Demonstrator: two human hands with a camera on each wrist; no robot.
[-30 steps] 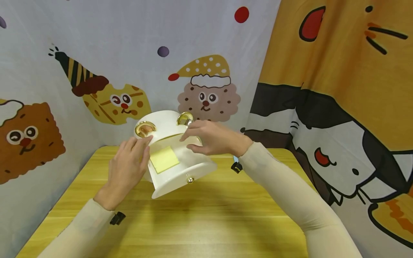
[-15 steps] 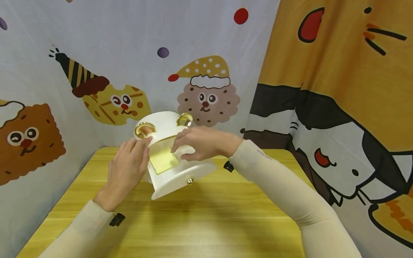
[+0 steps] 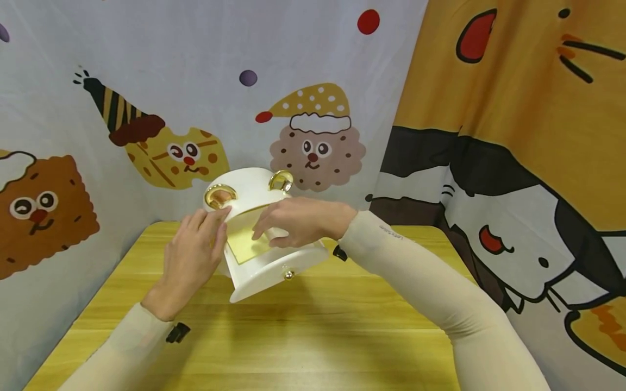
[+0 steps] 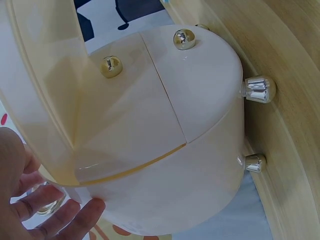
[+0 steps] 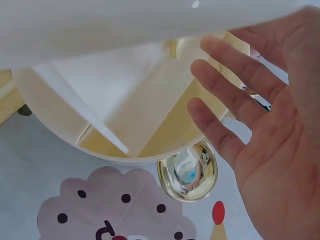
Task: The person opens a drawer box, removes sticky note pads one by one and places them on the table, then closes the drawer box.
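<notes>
A white rounded box [image 3: 249, 184] with shiny gold ears stands on the table, its upper drawer [image 3: 259, 279] pulled out. A pad of yellow sticky notes [image 3: 242, 247] lies inside the drawer at the left. My left hand [image 3: 193, 252] rests at the box's left side, fingertips [image 4: 92, 210] touching the white wall in the left wrist view. Over the drawer is my right hand [image 3: 305, 220], its fingers spread and slightly bent, with fingertips at the pad's right edge. In the right wrist view, those fingers [image 5: 215, 120] are apart with nothing between them.
A gold knob [image 3: 289, 275] sits on the drawer front. More gold knobs [image 4: 185, 39] and feet [image 4: 259, 89] show on the box in the left wrist view. A wooden table [image 3: 313, 336] bears it; a cartoon-printed curtain [image 3: 195, 70] hangs behind.
My right hand has moved left and down, from the drawer's right side to over the yellow sticky notes. My left hand, the box and the pad have stayed in place.
</notes>
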